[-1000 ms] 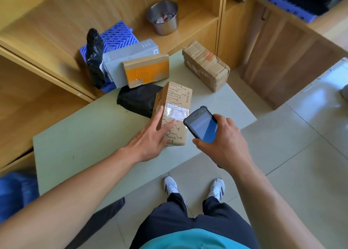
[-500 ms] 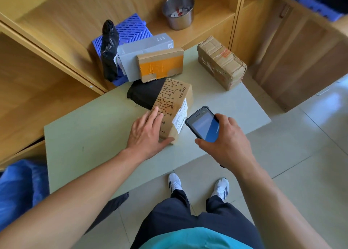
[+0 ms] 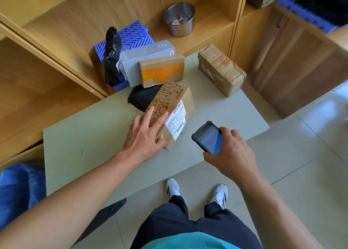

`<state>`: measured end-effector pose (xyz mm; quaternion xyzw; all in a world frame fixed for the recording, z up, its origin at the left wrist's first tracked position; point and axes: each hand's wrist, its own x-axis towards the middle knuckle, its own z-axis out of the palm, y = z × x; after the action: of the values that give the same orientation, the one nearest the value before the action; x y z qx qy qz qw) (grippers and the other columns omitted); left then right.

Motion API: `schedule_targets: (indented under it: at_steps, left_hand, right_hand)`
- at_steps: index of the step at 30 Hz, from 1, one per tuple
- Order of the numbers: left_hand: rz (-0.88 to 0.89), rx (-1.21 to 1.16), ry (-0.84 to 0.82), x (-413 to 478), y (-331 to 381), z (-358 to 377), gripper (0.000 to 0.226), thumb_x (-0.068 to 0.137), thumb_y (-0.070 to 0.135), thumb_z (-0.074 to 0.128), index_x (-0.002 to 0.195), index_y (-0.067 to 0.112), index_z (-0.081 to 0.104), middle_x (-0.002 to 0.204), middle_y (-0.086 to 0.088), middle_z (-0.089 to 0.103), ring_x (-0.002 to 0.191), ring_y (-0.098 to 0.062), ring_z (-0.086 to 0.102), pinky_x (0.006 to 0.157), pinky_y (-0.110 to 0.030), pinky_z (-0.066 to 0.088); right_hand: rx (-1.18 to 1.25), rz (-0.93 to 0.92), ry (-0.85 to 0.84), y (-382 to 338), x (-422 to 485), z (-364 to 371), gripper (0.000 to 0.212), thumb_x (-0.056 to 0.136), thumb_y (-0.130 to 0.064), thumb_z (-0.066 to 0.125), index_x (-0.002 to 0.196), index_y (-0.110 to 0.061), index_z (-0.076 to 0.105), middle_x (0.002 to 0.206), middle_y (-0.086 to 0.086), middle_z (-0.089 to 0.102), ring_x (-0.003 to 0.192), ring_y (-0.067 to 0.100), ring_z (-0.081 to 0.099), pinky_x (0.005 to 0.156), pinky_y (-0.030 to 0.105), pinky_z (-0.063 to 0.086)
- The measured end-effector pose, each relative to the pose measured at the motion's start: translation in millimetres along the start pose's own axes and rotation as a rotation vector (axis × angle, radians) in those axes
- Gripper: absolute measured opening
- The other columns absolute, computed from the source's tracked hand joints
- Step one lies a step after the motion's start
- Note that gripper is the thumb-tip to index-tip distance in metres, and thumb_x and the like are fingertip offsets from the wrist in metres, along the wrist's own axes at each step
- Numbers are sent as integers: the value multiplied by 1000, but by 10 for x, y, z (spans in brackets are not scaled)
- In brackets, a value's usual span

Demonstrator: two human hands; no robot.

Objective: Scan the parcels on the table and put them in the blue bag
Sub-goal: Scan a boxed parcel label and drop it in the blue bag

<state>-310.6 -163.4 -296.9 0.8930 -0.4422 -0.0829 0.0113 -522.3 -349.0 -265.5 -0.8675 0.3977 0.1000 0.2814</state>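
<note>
My left hand (image 3: 144, 138) lies flat, steadying the box (image 3: 170, 99) on the surface (image 3: 90, 135), label (image 3: 177, 119) up. My right hand (image 3: 232, 155) grips the scanner (image 3: 208, 137). I judge this the scanning step: next, aim at the barcode.

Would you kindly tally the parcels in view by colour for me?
Brown cardboard boxes: 3 (printed box, orange-taped box, tape-wrapped box)
Grey boxes: 1 (grey box)
Black bags: 2 (upright black bag, flat black bag)
Total: 6
</note>
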Motion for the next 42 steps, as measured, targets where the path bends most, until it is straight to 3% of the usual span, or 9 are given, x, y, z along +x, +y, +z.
schedule_targets:
  at_steps: [15, 22, 32, 38, 42]
  left_hand:
    - [-84, -110, 58, -314, -134, 53, 80, 83, 40, 51, 159, 38, 26, 165, -10, 23, 129, -37, 40, 100, -52, 49]
    - [-117, -154, 106, -576, -257, -37, 82, 83, 36, 59, 159, 35, 29, 165, -12, 25, 132, -36, 38, 100, -52, 49]
    - [-207, -244, 264, -1531, -1115, -257, 77, 81, 37, 65, 155, 30, 41, 162, -10, 32, 130, -36, 43, 106, -48, 45]
    - [-333, -232, 311, -2657, -1992, -277, 77, 86, 38, 68, 156, 30, 38, 164, -8, 28, 135, -32, 39, 105, -44, 45]
    - [-427, -197, 339, -3488, -2622, -273, 67, 85, 40, 57, 150, 26, 50, 160, -11, 37, 126, -40, 47, 106, -49, 45]
  right_hand:
    - [-174, 7, -159, 166, 18, 267, 64, 74, -52, 69, 124, -21, 44, 105, -3, 46, 97, 25, 53, 74, 35, 41]
    - [-172, -79, -189, -51, -16, 280, 70, 74, -58, 71, 127, -22, 43, 108, -3, 48, 97, 23, 55, 71, 34, 47]
    - [-399, -250, -152, -1196, -394, 364, 73, 72, -54, 71, 131, -23, 42, 110, -1, 49, 98, 24, 53, 79, 36, 43]
    - [-398, -331, -151, -2176, -949, 961, 72, 72, -57, 73, 128, -23, 43, 106, -3, 48, 94, 22, 53, 78, 38, 49]
    - [-377, -441, -174, -2991, -1363, 1461, 78, 72, -60, 74, 133, -23, 42, 106, -5, 48, 94, 21, 54, 74, 36, 48]
